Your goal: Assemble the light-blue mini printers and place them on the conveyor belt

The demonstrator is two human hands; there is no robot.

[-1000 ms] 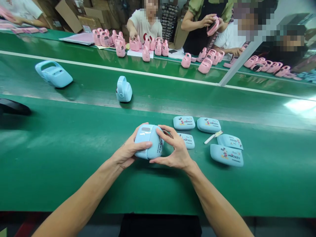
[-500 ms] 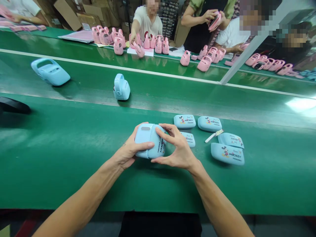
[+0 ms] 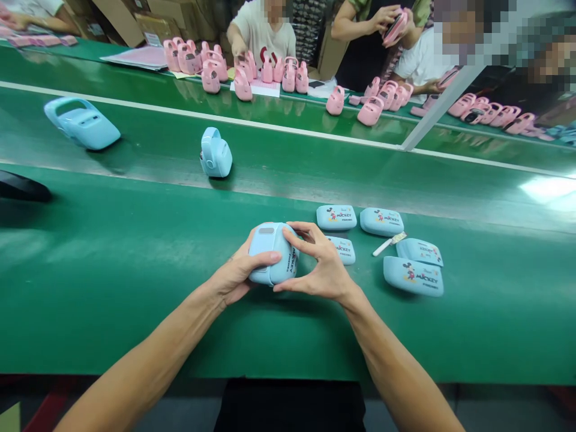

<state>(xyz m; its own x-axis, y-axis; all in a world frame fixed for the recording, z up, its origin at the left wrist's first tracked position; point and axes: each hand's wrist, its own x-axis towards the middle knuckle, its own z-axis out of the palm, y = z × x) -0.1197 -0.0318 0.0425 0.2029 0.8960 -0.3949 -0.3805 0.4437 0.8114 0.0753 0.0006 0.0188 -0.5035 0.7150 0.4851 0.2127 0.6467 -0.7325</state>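
Observation:
A rounded light blue plastic casing with a grey oval patch and a Mickey print is held just above the green table in both hands. My left hand grips its left side, thumb across the top face. My right hand clasps the printed right end between spread fingers and thumb. A seam runs around the casing between the hands. Beyond my right hand lie several light blue printed covers, one partly hidden by that hand. Among them is a small white-handled brush.
Two light blue handled casings sit on the green strip ahead. A black object juts in at left. Across the table, co-workers handle pink casings; a grey post rises at right.
Both hands keep their hold on the casing, which has turned slightly. Across the table, a co-worker's pink casing has gone from tilted to upright, and that hand has drawn back. The view shifted slightly.

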